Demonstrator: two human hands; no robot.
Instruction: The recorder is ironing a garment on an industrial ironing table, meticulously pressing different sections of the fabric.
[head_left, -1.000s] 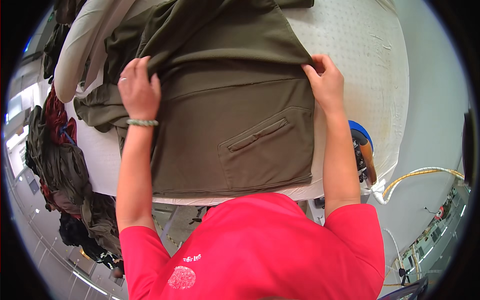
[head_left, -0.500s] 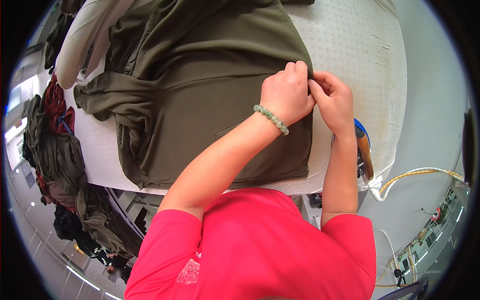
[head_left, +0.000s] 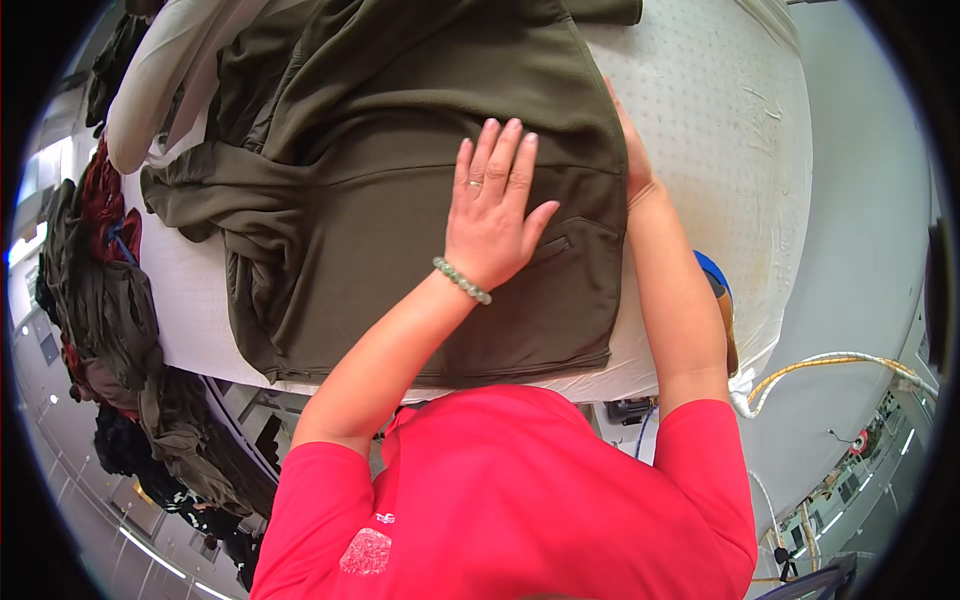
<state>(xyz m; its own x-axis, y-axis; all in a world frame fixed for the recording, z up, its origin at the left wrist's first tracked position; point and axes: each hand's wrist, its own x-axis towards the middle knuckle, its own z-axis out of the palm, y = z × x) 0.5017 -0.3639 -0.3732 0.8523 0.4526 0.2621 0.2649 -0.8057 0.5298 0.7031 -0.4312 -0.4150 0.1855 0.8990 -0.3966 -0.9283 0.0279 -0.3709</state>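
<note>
A dark olive-green fleece garment (head_left: 400, 240) lies spread over the padded white table (head_left: 700, 120), with a slanted pocket near its right side. My left hand (head_left: 492, 205) rests flat on the cloth left of that pocket, fingers stretched out and holding nothing. A ring and a green bead bracelet (head_left: 462, 280) are on this arm. Along the garment's right edge, my right hand (head_left: 634, 155) is turned side-on with its fingers extended toward the far side. The cloth edge hides part of this hand.
An iron (head_left: 728, 310) with a brown handle and blue part stands right of my right forearm, partly hidden. A white and yellow hose (head_left: 820, 365) runs from it. A padded pressing arm (head_left: 160, 85) reaches in at the far left. Piled garments (head_left: 110, 310) hang beyond the left edge.
Both hands were together at the garment's right edge, fingers pinching there. My left hand has moved left and flattened on the cloth; the right has slid farther along the edge and straightened its fingers.
</note>
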